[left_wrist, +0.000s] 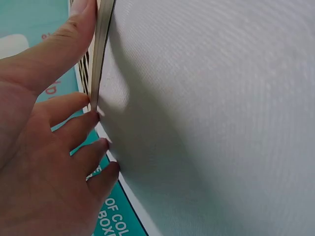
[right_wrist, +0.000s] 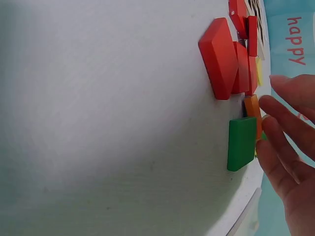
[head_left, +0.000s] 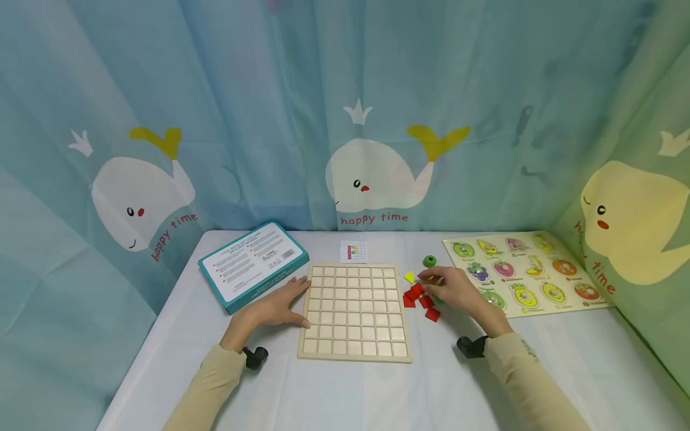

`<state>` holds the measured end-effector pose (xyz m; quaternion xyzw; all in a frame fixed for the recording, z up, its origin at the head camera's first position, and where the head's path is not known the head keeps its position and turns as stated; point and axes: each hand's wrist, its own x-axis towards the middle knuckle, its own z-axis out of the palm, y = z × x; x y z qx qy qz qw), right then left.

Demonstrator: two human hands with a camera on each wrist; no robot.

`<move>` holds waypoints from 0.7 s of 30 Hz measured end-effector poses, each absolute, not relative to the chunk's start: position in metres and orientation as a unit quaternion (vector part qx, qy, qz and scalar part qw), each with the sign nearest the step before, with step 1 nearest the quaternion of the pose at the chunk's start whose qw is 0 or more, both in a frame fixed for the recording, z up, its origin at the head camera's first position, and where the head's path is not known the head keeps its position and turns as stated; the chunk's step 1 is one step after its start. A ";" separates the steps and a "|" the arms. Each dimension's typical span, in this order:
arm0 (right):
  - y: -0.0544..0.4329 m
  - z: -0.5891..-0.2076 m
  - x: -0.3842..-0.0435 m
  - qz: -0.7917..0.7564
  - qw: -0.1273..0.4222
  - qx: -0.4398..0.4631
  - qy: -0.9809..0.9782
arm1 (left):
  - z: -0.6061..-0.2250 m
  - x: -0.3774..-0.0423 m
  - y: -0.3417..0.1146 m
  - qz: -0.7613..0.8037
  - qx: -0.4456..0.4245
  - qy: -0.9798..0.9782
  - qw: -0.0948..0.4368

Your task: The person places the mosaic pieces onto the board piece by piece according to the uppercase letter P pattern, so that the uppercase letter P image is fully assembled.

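A square wooden grid board (head_left: 354,312) lies flat on the table. My left hand (head_left: 277,304) rests at its left side, thumb and fingertips against the edge; the left wrist view shows these fingers (left_wrist: 78,130) spread and fairly straight. To the board's right is a loose pile of red tiles (head_left: 433,314), with a yellow piece (head_left: 409,276) behind them. My right hand (head_left: 455,288) hovers low over this pile, its fingers loosely bent. In the right wrist view, its fingertips are beside a green tile (right_wrist: 241,144) and an orange tile (right_wrist: 253,109), with nothing visible between them.
A small card with a coloured grid pattern (head_left: 353,251) lies behind the board. The teal box (head_left: 256,263) stands at the back left. Behind the pile sits a round green piece (head_left: 429,261). A fruit picture board (head_left: 523,275) is at the right, and a whale-print curtain (head_left: 269,120) encloses the table.
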<state>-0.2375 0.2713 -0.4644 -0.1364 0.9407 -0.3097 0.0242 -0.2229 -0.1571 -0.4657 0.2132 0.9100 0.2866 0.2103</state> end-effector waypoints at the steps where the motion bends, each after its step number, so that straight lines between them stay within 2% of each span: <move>1: 0.271 -0.465 -0.238 -0.310 0.025 -0.136 0.941 | -0.466 -0.223 -0.157 0.286 0.213 0.911 0.210; 14: 0.275 -0.466 -0.237 -0.300 0.028 -0.156 0.941 | -0.466 -0.225 -0.158 0.292 0.207 0.910 0.211; 21: 0.273 -0.466 -0.236 -0.281 0.021 -0.137 0.950 | -0.466 -0.227 -0.156 0.289 0.211 0.911 0.207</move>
